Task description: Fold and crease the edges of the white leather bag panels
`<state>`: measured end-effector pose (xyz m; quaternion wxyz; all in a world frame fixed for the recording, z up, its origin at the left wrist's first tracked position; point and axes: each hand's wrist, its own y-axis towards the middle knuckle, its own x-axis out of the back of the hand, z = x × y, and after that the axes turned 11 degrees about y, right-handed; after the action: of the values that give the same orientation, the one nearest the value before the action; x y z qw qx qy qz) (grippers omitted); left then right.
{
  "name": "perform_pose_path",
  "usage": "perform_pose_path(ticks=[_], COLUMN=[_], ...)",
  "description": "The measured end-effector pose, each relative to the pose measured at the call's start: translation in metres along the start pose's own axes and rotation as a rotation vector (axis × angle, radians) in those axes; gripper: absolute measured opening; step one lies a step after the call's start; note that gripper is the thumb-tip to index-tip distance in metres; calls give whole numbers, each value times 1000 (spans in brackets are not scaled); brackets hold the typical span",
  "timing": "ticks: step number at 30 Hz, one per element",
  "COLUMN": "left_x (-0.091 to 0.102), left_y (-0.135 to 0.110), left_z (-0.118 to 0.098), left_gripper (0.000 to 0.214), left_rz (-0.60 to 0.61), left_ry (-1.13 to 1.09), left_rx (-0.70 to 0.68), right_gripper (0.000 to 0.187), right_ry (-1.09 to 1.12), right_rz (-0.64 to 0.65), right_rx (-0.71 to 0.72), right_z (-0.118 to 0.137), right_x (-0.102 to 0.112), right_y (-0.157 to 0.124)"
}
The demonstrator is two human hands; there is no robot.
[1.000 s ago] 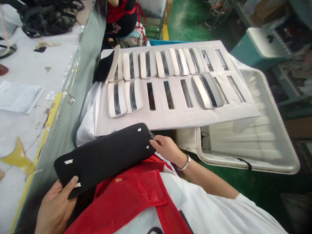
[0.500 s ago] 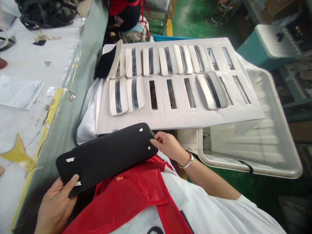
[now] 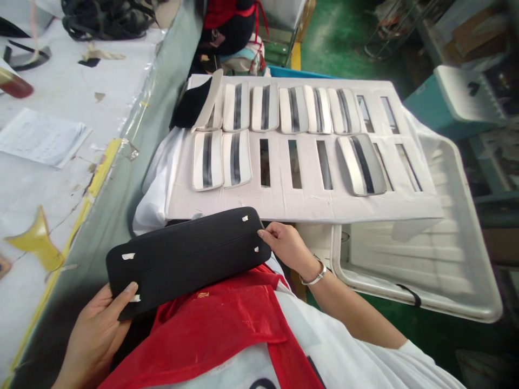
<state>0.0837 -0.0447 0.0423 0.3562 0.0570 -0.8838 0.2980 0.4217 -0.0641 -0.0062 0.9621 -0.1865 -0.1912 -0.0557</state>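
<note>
A long black panel (image 3: 190, 259) with rounded corners is held across the front of my body, tilted up toward the right. Small whitish patches show near its corners, and a seam runs along its middle. My left hand (image 3: 99, 324) pinches the lower left corner, thumb on top by one patch, fingers underneath. At the right end, my right hand (image 3: 290, 246) grips the edge between thumb and curled fingers. Beyond the panel, a white slotted board (image 3: 251, 202) carries several pale curved pieces with dark centre stripes (image 3: 207, 162). A black-and-white piece (image 3: 198, 102) leans at its far left corner.
A white-covered table (image 3: 81, 183) edged with yellow tape runs along the left, bearing a paper sheet (image 3: 42, 138), a yellow piece (image 3: 38, 240) and black strips (image 3: 107, 19). A white plastic tub (image 3: 472, 237) stands right, below a teal bin (image 3: 438, 102). Another person (image 3: 231, 27) is at the back.
The whole view has shifted, so the board and table appear farther right and slightly lower. Both hands keep their hold on the black panel, which looks a little more level.
</note>
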Motion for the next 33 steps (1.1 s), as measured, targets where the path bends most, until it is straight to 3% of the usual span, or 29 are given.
perform_pose_path(ticks=[2, 6, 9, 16, 22, 30, 33], left_x=[2, 14, 22, 36, 57, 36, 40], left_y=[0, 5, 10, 34, 16, 52, 54], left_z=[-3, -12, -15, 15, -7, 28, 19], left_gripper=[40, 37, 37, 39, 43, 39, 36], left_rz=[66, 7, 77, 247, 98, 239, 335], left_ry=[-119, -57, -34, 85, 74, -127, -150], left_rx=[55, -101, -127, -157, -448, -243, -202], right_gripper=[37, 39, 40, 44, 43, 44, 45], right_ry=[-21, -61, -90, -199, -110, -70, -20], right_rz=[-8, 2, 16, 11, 59, -63, -28], right_rx=[-6, -24, -27, -65, -100, -135, -152], right_z=[1, 3, 6, -1, -4, -4, 11], right_x=[0, -1, -3, -2, -3, -13, -15], right_y=[1, 5, 3, 15, 12, 4, 4])
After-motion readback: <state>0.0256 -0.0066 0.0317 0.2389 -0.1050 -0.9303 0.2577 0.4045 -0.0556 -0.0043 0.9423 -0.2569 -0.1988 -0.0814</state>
